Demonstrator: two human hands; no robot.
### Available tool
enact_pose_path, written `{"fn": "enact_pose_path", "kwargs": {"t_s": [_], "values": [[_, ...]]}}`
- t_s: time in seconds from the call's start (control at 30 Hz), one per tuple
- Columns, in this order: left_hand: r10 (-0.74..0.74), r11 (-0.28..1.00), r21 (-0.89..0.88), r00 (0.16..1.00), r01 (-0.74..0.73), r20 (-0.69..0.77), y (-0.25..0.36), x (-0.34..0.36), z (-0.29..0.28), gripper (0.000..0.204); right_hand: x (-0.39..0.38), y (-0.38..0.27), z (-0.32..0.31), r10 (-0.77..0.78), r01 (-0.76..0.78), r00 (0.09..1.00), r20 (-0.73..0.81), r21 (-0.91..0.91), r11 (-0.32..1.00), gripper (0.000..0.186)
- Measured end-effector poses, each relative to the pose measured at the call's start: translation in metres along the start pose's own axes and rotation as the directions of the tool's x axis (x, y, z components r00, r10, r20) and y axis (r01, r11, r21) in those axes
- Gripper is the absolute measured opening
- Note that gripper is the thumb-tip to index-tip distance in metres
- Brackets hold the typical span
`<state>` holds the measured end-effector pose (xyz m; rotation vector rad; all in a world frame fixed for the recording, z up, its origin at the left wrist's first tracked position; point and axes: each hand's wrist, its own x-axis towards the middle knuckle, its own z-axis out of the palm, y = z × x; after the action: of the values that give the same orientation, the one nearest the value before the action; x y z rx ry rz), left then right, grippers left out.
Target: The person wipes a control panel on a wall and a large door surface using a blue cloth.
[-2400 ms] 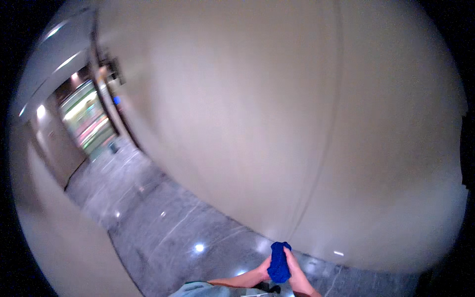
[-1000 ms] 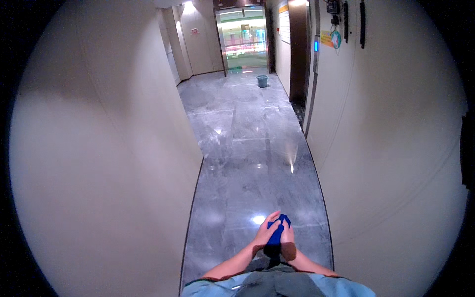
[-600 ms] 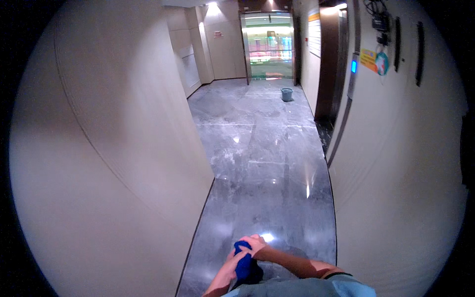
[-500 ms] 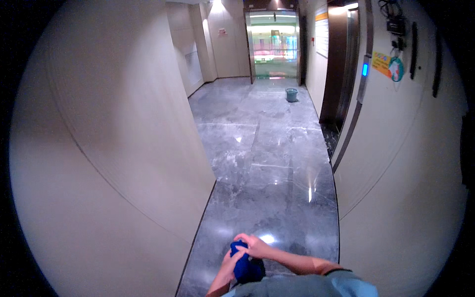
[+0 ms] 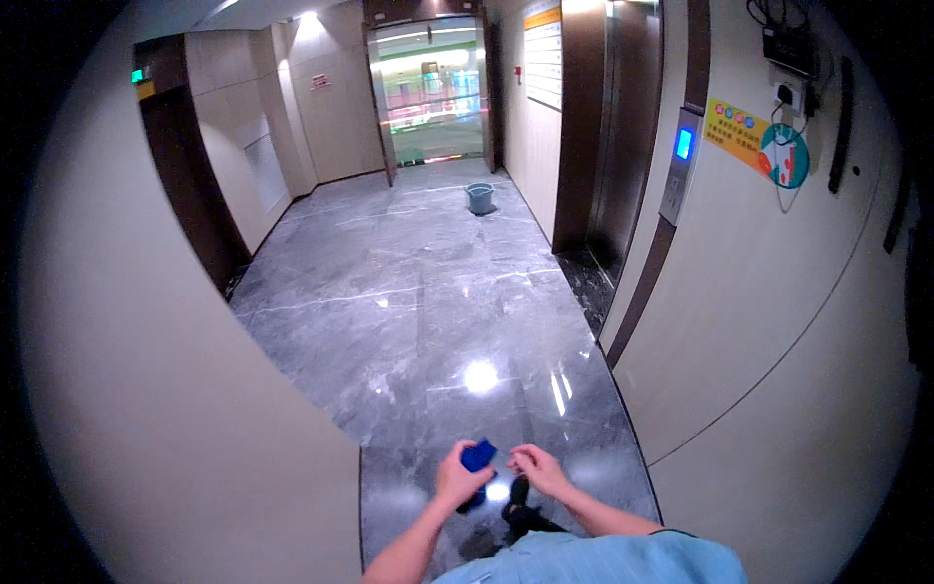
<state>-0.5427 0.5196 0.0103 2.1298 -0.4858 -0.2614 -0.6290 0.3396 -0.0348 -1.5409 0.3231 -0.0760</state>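
A bunched dark blue cloth (image 5: 478, 456) is in my left hand (image 5: 455, 479), its fingers and thumb wrapped round it. Part of the cloth hangs below the palm. Just to the right, my right hand (image 5: 541, 471) is apart from the cloth. Its fingers are loosely curled, the thumb a little away from them, and I see nothing between them. Both hands are in front of my body above the grey marble floor (image 5: 389, 341).
A grey-green bucket (image 5: 480, 201) stands on the floor ahead, before a glass door (image 5: 431, 97). Elevator doors (image 5: 623, 136) and a lit call panel (image 5: 683, 146) are on the right. A pale wall (image 5: 195, 389) juts in at the left; beyond it is a dark doorway (image 5: 195, 165).
My right hand has let go of the blue cloth and moved right; the left keeps it. I have come forward, so the bucket looks nearer, and the view has swung right.
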Motion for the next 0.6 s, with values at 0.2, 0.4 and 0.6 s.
{"fn": "enact_pose_path", "kwargs": {"t_s": [0.2,0.4,0.6], "values": [[-0.479,0.863,-0.332,0.823,0.380,-0.305,-0.141,0.203,0.004,0.066,0.120,0.050,-0.132,0.110,-0.134,0.965,-0.238,-0.088,0.987,0.023],[-0.599,0.742,0.178,0.758,0.646,-0.257,-0.213,0.226,-0.027,0.072,0.276,0.035,-0.163,0.142,-0.156,0.988,-0.063,-0.366,0.917,0.027],[-0.855,0.469,0.025,0.460,0.883,-0.241,-0.278,0.236,-0.016,0.067,0.482,-0.042,-0.104,0.122,0.138,0.915,0.384,-0.584,0.800,0.034]]}}
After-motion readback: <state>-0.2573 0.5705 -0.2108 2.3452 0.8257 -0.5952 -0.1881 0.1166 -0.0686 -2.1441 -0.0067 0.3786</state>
